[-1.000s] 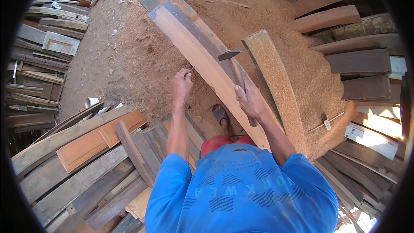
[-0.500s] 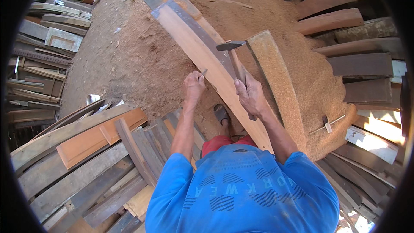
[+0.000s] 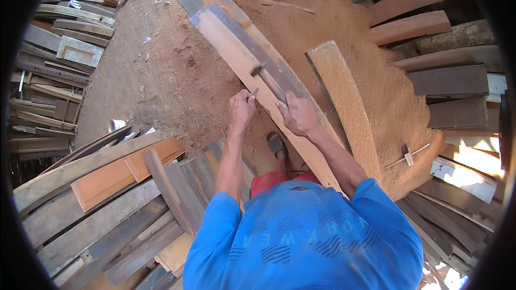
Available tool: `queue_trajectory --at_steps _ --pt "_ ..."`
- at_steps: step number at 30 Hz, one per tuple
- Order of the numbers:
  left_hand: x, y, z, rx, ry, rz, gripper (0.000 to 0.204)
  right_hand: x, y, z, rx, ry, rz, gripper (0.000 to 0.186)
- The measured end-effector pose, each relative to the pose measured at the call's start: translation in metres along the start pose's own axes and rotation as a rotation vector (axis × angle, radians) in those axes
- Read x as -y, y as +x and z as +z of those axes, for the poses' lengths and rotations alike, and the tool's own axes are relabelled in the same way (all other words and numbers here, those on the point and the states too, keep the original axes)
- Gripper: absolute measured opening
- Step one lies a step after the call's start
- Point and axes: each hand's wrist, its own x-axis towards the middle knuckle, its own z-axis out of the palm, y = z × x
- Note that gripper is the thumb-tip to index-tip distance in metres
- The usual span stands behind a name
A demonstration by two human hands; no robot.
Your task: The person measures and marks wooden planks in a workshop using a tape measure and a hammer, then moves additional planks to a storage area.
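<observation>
Pale wooden plank (image 3: pixel 239 56) slants through the middle of the view, from upper left down to the wearer's body, its near end hidden by the blue shirt (image 3: pixel 303 236); lying so, it brings its long left edge within easy reach of both hands.

At far left, reclaimed boards are stacked in layers, a white panelled piece (image 3: pixel 80 51) among them, probably stored flat to save floor room. Lower down, an orange panelled board (image 3: pixel 102 185) rests slantwise on more planks.

Left hand (image 3: pixel 242 109) is closed around a short dark rod (image 3: pixel 256 92), nail or punch, too small to tell. The fingers pinch it low at the plank's left edge, apparently to steady it while leaving its tip exposed.

Right hand (image 3: pixel 299 116) grips a hammer (image 3: pixel 273 85), thumb toward the head, which hangs slightly blurred over the plank near the rod. Such a hold seems to favour control over force.

Along the plank's right side runs a dark board (image 3: pixel 250 37); whether it lies beneath or beside is unclear. Farther right, a dust-coated board (image 3: pixel 346 99) lies apart, bedded in sawdust (image 3: pixel 389 123), with more stacked timber (image 3: pixel 451 80) at the rim.
</observation>
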Motion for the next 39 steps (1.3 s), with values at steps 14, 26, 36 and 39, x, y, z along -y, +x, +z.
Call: queue_trajectory --at_steps 14,26,36,39 --pt "-0.004 0.01 -0.007 0.061 0.0 -0.065 0.012 -0.014 0.0 -0.01 0.063 0.096 0.199 0.043" --pt "0.017 0.045 -0.028 -0.17 0.145 -0.057 0.013 -0.123 -0.11 0.03 0.004 0.339 0.381 0.042" --pt "-0.025 0.014 0.008 0.072 0.31 0.374 0.018 -0.133 -0.115 0.048 0.01 0.183 0.378 0.031" --pt "-0.032 -0.014 0.009 0.054 0.191 0.302 0.016 -0.104 -0.116 0.02 0.047 0.555 0.523 0.031"
